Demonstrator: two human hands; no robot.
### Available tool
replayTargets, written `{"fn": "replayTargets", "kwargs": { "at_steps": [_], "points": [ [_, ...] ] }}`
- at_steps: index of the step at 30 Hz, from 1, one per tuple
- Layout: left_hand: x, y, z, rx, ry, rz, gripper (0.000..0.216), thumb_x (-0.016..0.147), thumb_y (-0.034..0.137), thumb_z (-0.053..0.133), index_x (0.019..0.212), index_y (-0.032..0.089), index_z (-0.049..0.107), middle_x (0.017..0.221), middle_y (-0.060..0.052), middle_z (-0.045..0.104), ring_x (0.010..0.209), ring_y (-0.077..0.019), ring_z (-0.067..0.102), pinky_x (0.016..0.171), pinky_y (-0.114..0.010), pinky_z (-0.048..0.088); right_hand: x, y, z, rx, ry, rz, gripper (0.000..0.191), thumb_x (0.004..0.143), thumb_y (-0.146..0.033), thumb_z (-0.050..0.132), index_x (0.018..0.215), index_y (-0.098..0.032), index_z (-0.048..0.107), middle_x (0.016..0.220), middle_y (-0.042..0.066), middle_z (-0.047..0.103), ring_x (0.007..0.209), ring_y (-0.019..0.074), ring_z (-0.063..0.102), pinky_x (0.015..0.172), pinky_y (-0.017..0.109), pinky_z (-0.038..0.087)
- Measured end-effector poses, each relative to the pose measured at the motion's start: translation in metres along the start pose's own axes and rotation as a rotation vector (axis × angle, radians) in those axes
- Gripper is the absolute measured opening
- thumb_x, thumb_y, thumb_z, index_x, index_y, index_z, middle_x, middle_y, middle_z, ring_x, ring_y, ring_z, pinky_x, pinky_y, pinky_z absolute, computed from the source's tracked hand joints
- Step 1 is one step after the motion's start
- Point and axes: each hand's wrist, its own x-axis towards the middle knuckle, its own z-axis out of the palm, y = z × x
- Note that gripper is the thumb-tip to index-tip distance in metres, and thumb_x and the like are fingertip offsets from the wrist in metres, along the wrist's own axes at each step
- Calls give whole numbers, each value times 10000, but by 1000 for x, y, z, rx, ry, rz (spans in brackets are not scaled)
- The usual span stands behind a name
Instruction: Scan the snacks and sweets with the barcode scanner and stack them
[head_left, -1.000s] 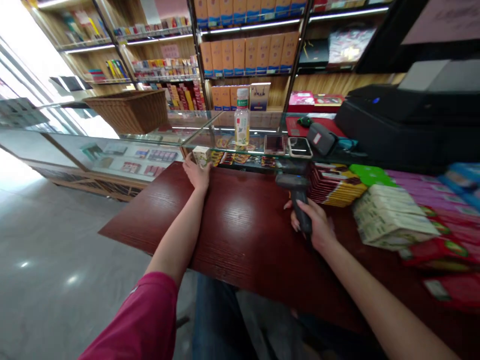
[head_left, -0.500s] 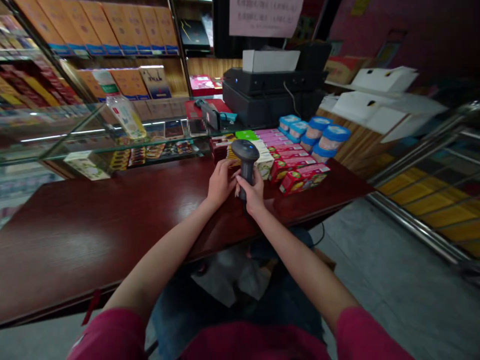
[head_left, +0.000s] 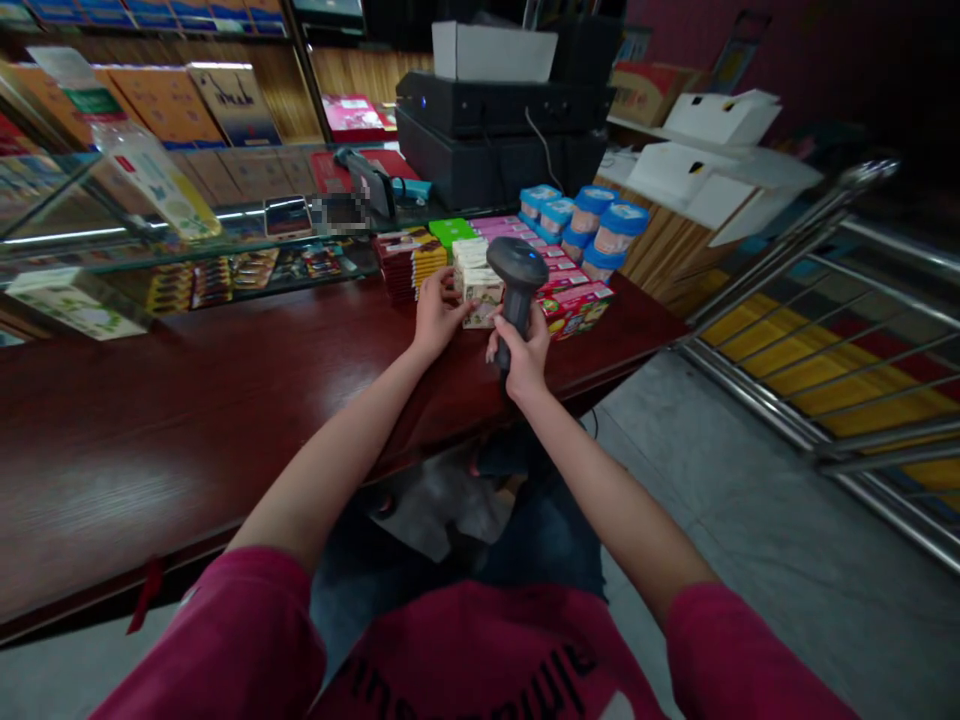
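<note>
My right hand (head_left: pixel 527 352) is wrapped round the handle of a dark grey barcode scanner (head_left: pixel 517 268), held upright with its head over the rows of goods. Against the left side of a small white-and-green box (head_left: pixel 481 305) is my left hand (head_left: pixel 436 315), its fingers curved and apart, the thumb at the box's front. More white packs stand behind that box, partly covered by the scanner. Left of them is a stack of brown-and-yellow packs (head_left: pixel 409 262). Red boxes (head_left: pixel 581 310) stand to the right of the scanner.
Blue-lidded tubs (head_left: pixel 621 225) are stacked behind the red boxes. A bottle (head_left: pixel 154 170) and a phone (head_left: pixel 287 216) rest on the glass case. Black machines (head_left: pixel 502 150) stand at the back of the dark red counter (head_left: pixel 225 400). A metal railing (head_left: pixel 795 420) is at right.
My view has shifted to the right and down. My left hand has moved to the white-and-green box. The scanner has moved slightly right in my right hand, uncovering the box's front.
</note>
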Motion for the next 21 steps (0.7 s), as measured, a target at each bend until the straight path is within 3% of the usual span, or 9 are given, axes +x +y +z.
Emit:
{"fn": "replayTargets", "kwargs": {
  "at_steps": [5,8,12,16,21],
  "points": [
    [-7,7,-49,-157,-170,-60,513,810,367,879,1251,201,677,1285,-114,732,1094,-258,743,995,-441,613,3,6,15,-78,-43,20,390,794,-499,805,1048,-321,568,1004,-11,665,514,101,493,455,307,473],
    [-15,6,-93,-135,-150,-57,531,805,442,879,1234,204,677,1248,-100,771,1125,-256,743,1021,-432,607,7,11,29,-69,-84,42,378,793,-485,806,1037,-314,574,996,-5,680,519,103,502,454,302,479],
    [-24,-9,-167,-19,-27,-58,567,809,519,861,1252,214,680,1284,-103,764,1158,-256,737,1042,-420,599,11,21,55,5,-184,76,343,781,-446,830,968,-297,584,941,-17,679,483,90,486,409,282,446],
    [-23,-32,-234,76,124,-89,550,827,475,838,1278,214,664,1268,-101,763,1124,-246,743,1008,-399,610,15,35,90,44,-403,181,370,762,-438,866,950,-287,586,889,-32,682,464,85,493,385,266,427],
    [-13,-54,-277,342,537,-185,469,797,325,878,1190,207,650,1220,-101,734,1082,-243,717,990,-400,603,23,63,138,13,-646,320,367,721,-403,878,929,-275,604,831,-43,698,440,88,506,360,256,431]
  ]
}}
